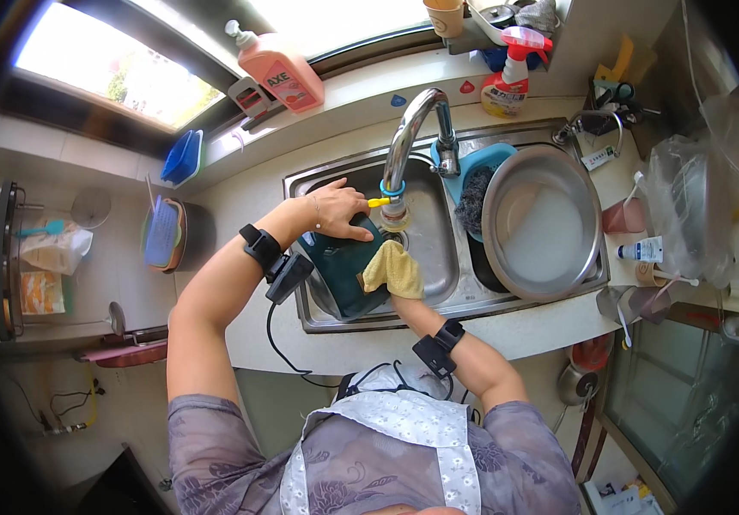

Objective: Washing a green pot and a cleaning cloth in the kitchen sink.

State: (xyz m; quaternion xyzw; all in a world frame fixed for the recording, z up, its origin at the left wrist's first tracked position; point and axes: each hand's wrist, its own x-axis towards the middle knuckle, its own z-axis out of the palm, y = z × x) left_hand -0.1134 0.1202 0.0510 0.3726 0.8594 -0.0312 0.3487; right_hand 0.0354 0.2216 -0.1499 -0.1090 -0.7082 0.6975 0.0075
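Note:
A dark green container [337,267] lies tilted in the left basin of the steel sink [437,206]. My left hand [342,209] rests on its upper edge, fingers spread and thumb pressed on the green side. A yellow cloth [395,269] covers my right hand [401,297], which holds it against the container's right side; the fingers are hidden under it. Just beyond, the chrome faucet [401,141] with a yellow lever reaches over the basin. Whether water runs from it I cannot tell.
A large metal bowl [540,225] of cloudy water stands over the right basin. Beside it, a dark scrubber [474,199] lies in a blue basket [495,154]. A pink pump bottle [285,74] and a red-topped spray bottle [508,80] stand behind. A black cable [272,335] hangs from my left wrist.

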